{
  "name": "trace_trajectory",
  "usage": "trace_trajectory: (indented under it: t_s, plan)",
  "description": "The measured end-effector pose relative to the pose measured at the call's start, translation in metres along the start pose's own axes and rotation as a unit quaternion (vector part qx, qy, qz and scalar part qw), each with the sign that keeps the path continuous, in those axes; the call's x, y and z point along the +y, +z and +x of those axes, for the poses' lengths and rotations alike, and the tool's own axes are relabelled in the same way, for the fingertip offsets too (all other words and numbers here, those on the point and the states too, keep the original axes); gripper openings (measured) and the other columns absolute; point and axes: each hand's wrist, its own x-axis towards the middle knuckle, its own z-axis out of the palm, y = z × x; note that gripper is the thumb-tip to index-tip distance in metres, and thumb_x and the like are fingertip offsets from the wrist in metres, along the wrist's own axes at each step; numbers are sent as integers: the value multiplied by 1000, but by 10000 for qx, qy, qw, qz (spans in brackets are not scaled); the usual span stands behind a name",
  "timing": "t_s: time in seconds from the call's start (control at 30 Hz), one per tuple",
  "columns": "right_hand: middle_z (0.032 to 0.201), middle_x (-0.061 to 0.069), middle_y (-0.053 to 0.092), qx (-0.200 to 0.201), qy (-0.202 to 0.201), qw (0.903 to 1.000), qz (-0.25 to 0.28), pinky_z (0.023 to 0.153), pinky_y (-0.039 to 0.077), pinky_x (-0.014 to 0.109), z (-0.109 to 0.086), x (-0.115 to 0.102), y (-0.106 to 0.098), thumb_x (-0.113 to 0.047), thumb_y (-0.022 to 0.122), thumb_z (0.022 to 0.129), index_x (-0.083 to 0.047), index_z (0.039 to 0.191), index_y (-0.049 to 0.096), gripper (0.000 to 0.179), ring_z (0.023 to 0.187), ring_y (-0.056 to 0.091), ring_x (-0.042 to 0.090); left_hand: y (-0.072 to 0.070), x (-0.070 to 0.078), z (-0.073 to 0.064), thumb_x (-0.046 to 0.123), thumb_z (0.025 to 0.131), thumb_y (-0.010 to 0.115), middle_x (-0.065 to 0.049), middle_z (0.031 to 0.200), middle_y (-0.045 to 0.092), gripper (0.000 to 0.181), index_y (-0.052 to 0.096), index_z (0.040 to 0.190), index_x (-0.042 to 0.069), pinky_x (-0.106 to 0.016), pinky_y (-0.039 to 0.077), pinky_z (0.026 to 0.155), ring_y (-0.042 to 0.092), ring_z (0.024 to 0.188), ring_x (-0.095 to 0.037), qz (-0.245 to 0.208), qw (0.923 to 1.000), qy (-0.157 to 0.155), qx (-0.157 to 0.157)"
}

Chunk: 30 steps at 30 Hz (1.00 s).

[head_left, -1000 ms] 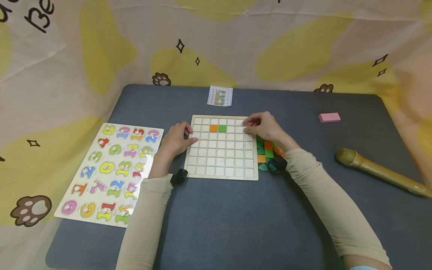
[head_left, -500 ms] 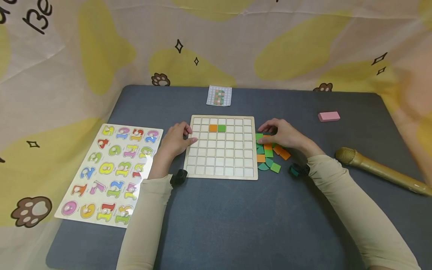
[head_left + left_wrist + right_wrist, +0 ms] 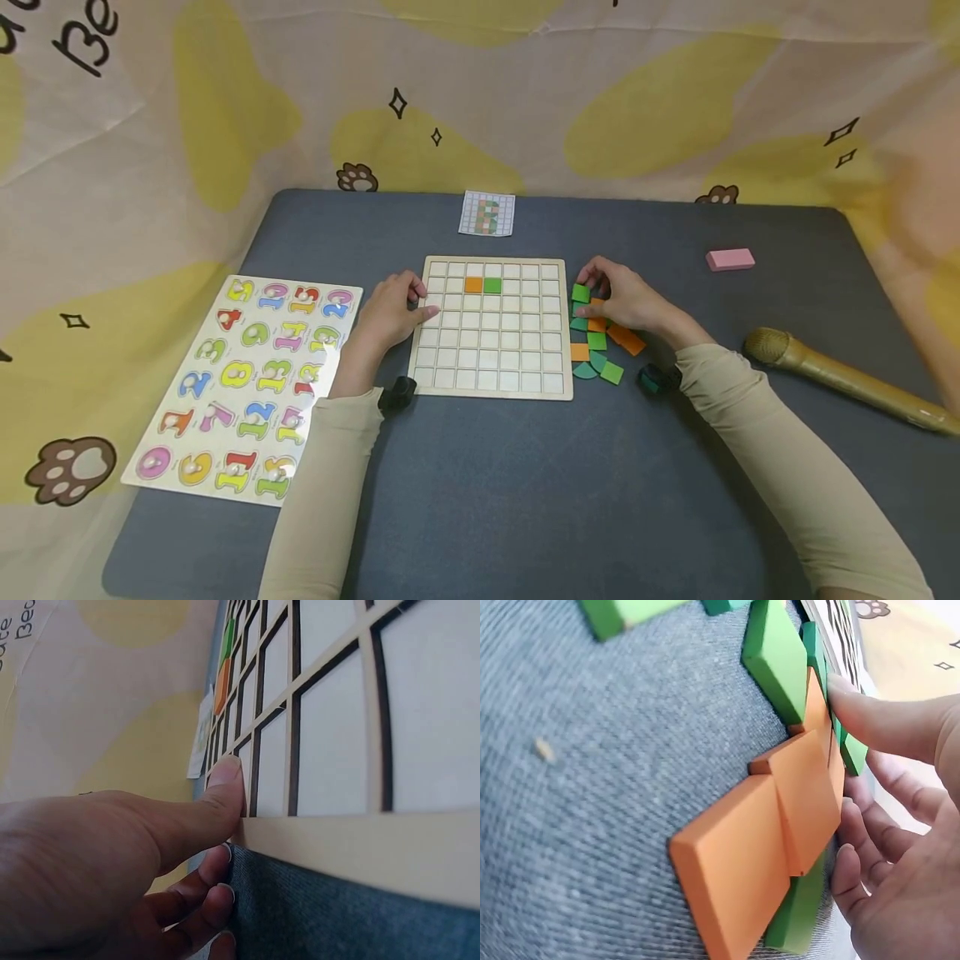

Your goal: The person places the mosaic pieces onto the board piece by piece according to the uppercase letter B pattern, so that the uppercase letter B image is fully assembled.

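A pale wooden grid board (image 3: 491, 395) lies on the dark table, with one orange square tile (image 3: 474, 285) and one green square tile (image 3: 492, 286) side by side in its second row. At its left edge is my left hand (image 3: 386, 312); the left wrist view shows the thumb (image 3: 225, 784) on the frame and the fingers curled beside the edge. My right hand (image 3: 630, 296) reaches over the tile pile right of the board. Its thumb (image 3: 885, 724) touches the tiles, its fingers bent beyond them near a green tile (image 3: 581, 292). Several orange tiles (image 3: 739, 862) lie under the palm side.
A printed pattern card (image 3: 487, 213) lies behind the board. To the left is a number puzzle board (image 3: 247, 333), partly under the left forearm. A pink block (image 3: 731, 260) and a gold microphone (image 3: 840, 379) lie to the right. A patterned cloth hangs behind the table.
My right hand has moved from the board's upper right corner to the tile pile. A green tile there has shifted slightly away from me. The left hand keeps its place.
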Motion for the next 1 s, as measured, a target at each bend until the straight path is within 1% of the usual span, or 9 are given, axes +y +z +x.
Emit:
trace_trajectory:
  t_s: [0.17,0.4,0.57,0.67,0.87,0.93,1.0]
  plan:
    - [116,17,56,58,58,9999,-71,82,40,40,-1,-2,0,-15,81,96,-4,131,58,44,97,48,30,1,-1,1,29,103,73,-14,118,53,33,55,119,7,-49,40,95,47,111,-32,33,10000,-4,-26]
    - [102,15,60,64,82,9996,-261,75,43,37,-2,-2,-1,-14,81,96,-4,131,63,40,86,51,28,1,-1,1,28,103,72,-14,117,53,33,55,120,6,-49,40,95,46,112,-32,57,10000,25,-37]
    - [108,15,62,296,-6,9995,-100,78,45,36,-5,-3,3,-8,81,94,-6,137,63,46,90,53,28,0,-1,1,29,103,73,-14,116,53,33,55,120,6,-49,40,94,46,112,-32,69,10000,26,-26]
    - [109,16,62,381,-63,9993,-17,77,44,36,-7,-4,4,-6,81,93,-5,139,61,49,89,52,29,0,-1,1,29,103,73,-14,116,53,33,55,119,6,-49,40,94,46,111,-32,59,10000,22,-23]
    - [99,15,67,162,63,9998,91,72,47,31,-10,-6,-2,-6,80,95,-1,141,51,55,81,55,27,2,-2,2,29,102,73,-15,119,54,33,55,119,7,-50,40,96,47,113,-33,26,10000,-22,-45]
    - [96,13,66,117,74,9998,111,69,47,29,-10,-7,-5,-6,78,96,-1,140,52,51,79,55,26,2,-3,2,29,102,73,-14,118,54,33,55,119,7,-50,40,96,47,114,-33,42,10000,-26,-40]
    - [94,13,63,90,1,9999,96,66,43,29,-10,-8,-8,-6,75,99,-2,139,59,43,77,52,25,3,-3,2,29,103,73,-14,118,53,33,55,119,7,-50,40,96,47,113,-33,49,10000,-10,-35]
